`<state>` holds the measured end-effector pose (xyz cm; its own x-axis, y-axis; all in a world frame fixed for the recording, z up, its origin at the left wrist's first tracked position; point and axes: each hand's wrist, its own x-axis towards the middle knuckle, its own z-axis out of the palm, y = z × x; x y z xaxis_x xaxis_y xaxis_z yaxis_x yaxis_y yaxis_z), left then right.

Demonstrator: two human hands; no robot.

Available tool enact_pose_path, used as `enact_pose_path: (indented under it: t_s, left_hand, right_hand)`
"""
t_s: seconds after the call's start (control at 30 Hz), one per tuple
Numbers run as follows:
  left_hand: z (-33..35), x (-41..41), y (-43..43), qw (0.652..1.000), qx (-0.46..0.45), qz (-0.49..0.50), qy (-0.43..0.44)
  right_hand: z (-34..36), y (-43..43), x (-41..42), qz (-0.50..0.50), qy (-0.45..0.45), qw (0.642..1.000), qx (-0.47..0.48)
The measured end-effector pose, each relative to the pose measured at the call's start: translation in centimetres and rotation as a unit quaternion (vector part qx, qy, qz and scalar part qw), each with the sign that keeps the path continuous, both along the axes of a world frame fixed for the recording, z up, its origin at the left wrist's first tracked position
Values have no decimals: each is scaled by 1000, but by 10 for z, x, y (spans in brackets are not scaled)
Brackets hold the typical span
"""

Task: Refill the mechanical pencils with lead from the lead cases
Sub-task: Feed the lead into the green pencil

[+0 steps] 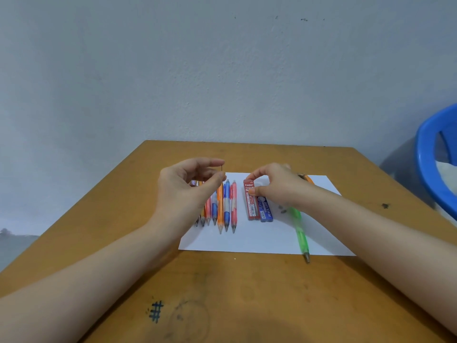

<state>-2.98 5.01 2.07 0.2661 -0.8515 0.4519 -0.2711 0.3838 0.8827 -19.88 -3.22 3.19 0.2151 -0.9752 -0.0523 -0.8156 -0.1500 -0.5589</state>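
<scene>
Several mechanical pencils (226, 206) in orange, blue and pink lie side by side on a white sheet of paper (259, 240). To their right lie a red lead case (251, 206) and a blue lead case (265, 210). A green mechanical pencil (300, 231) lies slanted at the paper's right, its tip past the front edge. My left hand (188, 184) hovers over the pencil row and pinches a thin dark lead (223, 168) between thumb and forefinger. My right hand (274, 184) rests on the tops of the two cases, fingers curled round them. An orange pencil (308, 179) peeks out behind it.
The wooden table (222, 293) bears ink marks near its front edge and a dark spot (385, 205) on the right. A blue plastic chair (435, 159) stands off the table's right side. A plain wall rises behind the far edge.
</scene>
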Motion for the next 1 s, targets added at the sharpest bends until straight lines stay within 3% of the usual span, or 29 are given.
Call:
enact_pose_path:
  t_s: [0.27,0.67,1.0]
  left_hand:
    - [0,-1,-1,1000,2,1,-15]
    - [0,-2,2,1000,1,-9,-5]
    - [-1,-3,0,1000,15,15,-12]
  right_hand:
    - [-9,-8,3,8,68,998,-13]
    - [31,17,-23,95,-51,990,-94]
    - [38,27,-56,15,115,993,-36]
